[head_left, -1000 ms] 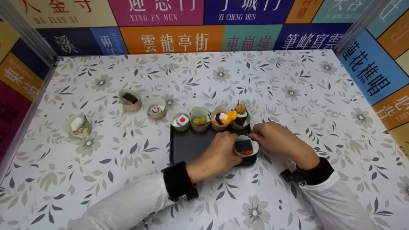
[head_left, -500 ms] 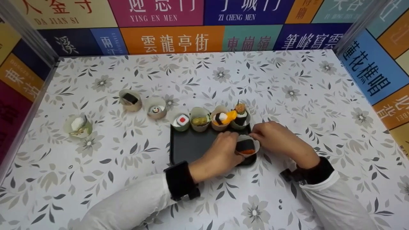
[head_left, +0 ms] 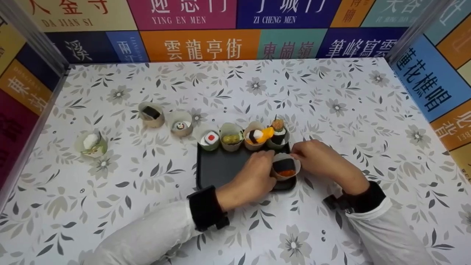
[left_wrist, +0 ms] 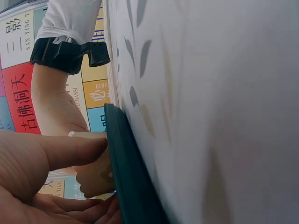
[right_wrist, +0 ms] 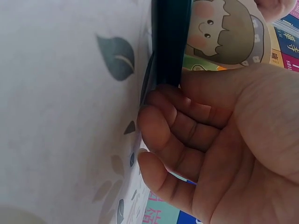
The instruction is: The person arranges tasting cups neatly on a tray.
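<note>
A paper cup (head_left: 282, 177) stands at the right end of the black tray (head_left: 217, 167), with a sushi piece (head_left: 284, 165) of dark seaweed and orange roe inside. From its left side my left hand (head_left: 252, 175) holds this cup; the thumb lies along the cup wall (left_wrist: 96, 179) in the left wrist view. My right hand (head_left: 323, 158) is at the tray's right edge. In the right wrist view its thumb and curled fingers pinch the tray rim (right_wrist: 172, 42), close to the cup's printed cartoon face (right_wrist: 205, 28). Parts of the left fingers are hidden.
Along the tray's far edge stand several filled cups, among them a white roll with a red centre (head_left: 210, 137) and a yellow-topped piece (head_left: 259, 136). Left of the tray are more cups: seaweed-topped (head_left: 151, 114), small roll (head_left: 180, 127), white-topped (head_left: 92, 143). Printed panels (head_left: 198, 46) bound the table.
The roe-topped cup has shifted slightly right and its opening is turned a little, with my left hand on it. My right hand stays at the tray edge.
</note>
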Available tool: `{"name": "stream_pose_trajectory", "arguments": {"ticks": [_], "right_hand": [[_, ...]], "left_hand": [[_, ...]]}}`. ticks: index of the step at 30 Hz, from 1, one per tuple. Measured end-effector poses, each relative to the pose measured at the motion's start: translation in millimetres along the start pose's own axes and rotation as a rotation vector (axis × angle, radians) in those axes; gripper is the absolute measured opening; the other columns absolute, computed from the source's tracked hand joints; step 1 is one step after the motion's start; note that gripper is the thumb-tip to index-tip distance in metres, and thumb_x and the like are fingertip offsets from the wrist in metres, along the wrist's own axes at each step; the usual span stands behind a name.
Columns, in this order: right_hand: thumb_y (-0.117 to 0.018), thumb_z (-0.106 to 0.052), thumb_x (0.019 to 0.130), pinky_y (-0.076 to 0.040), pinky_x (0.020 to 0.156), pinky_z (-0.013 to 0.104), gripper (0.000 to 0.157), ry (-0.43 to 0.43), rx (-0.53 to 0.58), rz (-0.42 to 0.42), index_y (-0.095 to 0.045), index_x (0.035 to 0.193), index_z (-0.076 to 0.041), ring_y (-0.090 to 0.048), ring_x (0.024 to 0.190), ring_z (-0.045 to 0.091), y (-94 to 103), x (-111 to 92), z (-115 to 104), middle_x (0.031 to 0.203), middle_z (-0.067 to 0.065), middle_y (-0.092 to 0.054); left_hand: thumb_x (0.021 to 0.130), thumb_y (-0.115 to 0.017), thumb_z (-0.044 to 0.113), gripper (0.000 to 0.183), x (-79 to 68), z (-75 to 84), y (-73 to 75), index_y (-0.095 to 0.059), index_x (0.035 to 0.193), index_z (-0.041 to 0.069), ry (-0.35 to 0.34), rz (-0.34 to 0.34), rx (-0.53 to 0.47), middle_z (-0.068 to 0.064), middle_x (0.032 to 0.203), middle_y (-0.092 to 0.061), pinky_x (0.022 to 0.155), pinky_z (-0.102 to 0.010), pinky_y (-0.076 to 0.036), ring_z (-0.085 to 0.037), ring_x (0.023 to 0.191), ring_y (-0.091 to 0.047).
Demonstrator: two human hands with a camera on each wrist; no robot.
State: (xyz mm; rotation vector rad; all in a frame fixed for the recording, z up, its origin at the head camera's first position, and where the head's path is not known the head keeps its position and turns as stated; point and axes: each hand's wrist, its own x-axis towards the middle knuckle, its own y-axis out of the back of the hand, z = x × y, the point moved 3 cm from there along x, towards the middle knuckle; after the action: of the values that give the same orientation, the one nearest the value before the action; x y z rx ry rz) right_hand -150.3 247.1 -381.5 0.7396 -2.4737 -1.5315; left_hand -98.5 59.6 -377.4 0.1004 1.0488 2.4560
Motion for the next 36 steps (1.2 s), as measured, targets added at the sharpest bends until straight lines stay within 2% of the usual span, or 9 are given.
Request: {"name": "stream_pose_trajectory", "arguments": {"ticks": [6, 12, 17, 23, 29, 33, 36], "right_hand": [[-0.066, -0.013, 0.099, -0.045, 0.067, 0.037, 0.019, 0.025, -0.013, -0.002, -0.071, 0.08, -0.012, -0.056, 0.069, 0.017, -0.7, 1, -2, 0.071, -0.003, -0.06], [-0.065, -0.014, 0.1, -0.045, 0.068, 0.038, 0.018, 0.012, -0.007, -0.023, -0.072, 0.083, -0.012, -0.056, 0.07, 0.017, 0.6, 1, -2, 0.072, -0.003, -0.06], [-0.065, -0.015, 0.101, -0.045, 0.067, 0.037, 0.019, 0.002, 0.003, -0.033, -0.072, 0.084, -0.012, -0.056, 0.069, 0.016, 1.4, -1, -1, 0.072, -0.003, -0.06], [-0.065, -0.015, 0.101, -0.044, 0.066, 0.037, 0.019, -0.003, -0.003, -0.036, -0.072, 0.084, -0.012, -0.055, 0.069, 0.016, 0.9, -1, 0, 0.071, -0.003, -0.06], [-0.064, -0.015, 0.101, -0.043, 0.066, 0.036, 0.02, -0.009, 0.007, -0.041, -0.071, 0.083, -0.012, -0.055, 0.068, 0.016, 0.6, 0, 0, 0.071, -0.003, -0.059], [-0.064, -0.013, 0.101, -0.043, 0.065, 0.037, 0.02, 0.007, -0.01, -0.027, -0.07, 0.082, -0.011, -0.054, 0.067, 0.017, 0.7, 0, 0, 0.07, -0.003, -0.058], [-0.064, -0.012, 0.1, -0.043, 0.065, 0.036, 0.02, 0.01, -0.013, -0.02, -0.07, 0.081, -0.011, -0.054, 0.066, 0.017, 0.6, 0, 1, 0.069, -0.003, -0.057]], "left_hand": [[0.089, -0.068, -0.006, 0.062, -21.0, -4.7, 16.0, -0.049, 0.147, -0.007, -0.091, 0.074, 0.037, -0.023, 0.138, -0.059, 0.115, -0.041, -0.041, -0.034, 0.133, -0.052], [0.094, -0.069, -0.002, 0.062, -45.2, -14.3, 37.0, -0.046, 0.152, -0.004, -0.102, 0.142, 0.003, -0.018, 0.148, -0.055, 0.117, -0.04, -0.038, -0.03, 0.139, -0.049], [0.094, -0.071, -0.001, 0.059, -63.2, -28.0, 52.0, -0.051, 0.15, -0.001, -0.123, 0.226, -0.011, -0.015, 0.148, -0.055, 0.117, -0.04, -0.038, -0.028, 0.139, -0.049], [0.088, -0.077, -0.001, 0.057, -81.7, -54.0, 69.2, -0.059, 0.142, 0.001, -0.119, 0.36, 0.048, -0.013, 0.14, -0.061, 0.112, -0.043, -0.043, -0.03, 0.133, -0.055], [0.083, -0.083, 0.005, 0.057, -102.2, -92.0, 89.6, -0.063, 0.137, 0.001, -0.075, 0.495, 0.137, -0.017, 0.135, -0.063, 0.106, -0.049, -0.046, -0.035, 0.124, -0.059], [0.081, -0.087, 0.011, 0.066, -115.8, -114.0, 102.0, -0.061, 0.14, -0.002, -0.046, 0.556, 0.185, -0.021, 0.139, -0.061, 0.106, -0.052, -0.044, -0.039, 0.126, -0.057], [0.081, -0.089, 0.014, 0.077, -125.4, -125.3, 113.4, -0.054, 0.147, -0.003, -0.011, 0.585, 0.206, -0.024, 0.149, -0.053, 0.109, -0.055, -0.041, -0.043, 0.133, -0.052]]}}
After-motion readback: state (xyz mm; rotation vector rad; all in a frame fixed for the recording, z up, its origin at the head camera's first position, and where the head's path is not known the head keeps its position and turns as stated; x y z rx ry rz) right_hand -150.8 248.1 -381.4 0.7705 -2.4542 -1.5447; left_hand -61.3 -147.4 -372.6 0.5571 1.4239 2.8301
